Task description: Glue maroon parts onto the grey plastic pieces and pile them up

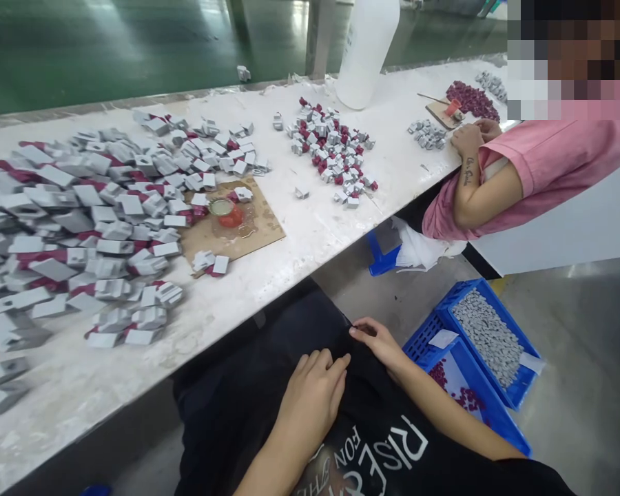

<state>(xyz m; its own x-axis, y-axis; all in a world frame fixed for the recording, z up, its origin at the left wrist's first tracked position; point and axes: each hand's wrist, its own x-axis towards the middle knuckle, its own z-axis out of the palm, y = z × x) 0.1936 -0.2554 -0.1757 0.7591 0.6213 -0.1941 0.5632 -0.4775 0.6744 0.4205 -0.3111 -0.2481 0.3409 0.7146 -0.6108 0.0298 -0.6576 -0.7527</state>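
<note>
Both my hands are low over my lap, at the front of my black T-shirt [387, 413]. My left hand [313, 389] has its fingers bent and close together against the cloth, the index finger pointing right. Just beyond it, my right hand [379, 344] pinches the shirt's edge between thumb and fingers. On the white table ahead, a large heap of grey blocks with dark red parts [98, 207] spreads to the left. A brown board [263, 224] carries a small glass jar with something orange-red [229, 215] in a wet patch.
A smaller pile of grey and red pieces [333, 148] lies mid-table, near a white bottle [369, 52]. At right, a person in a pink top [552, 151] works with small parts. Blue crates [444, 303] with grey and red pieces stand on the floor. Behind the table runs a green surface [134, 52].
</note>
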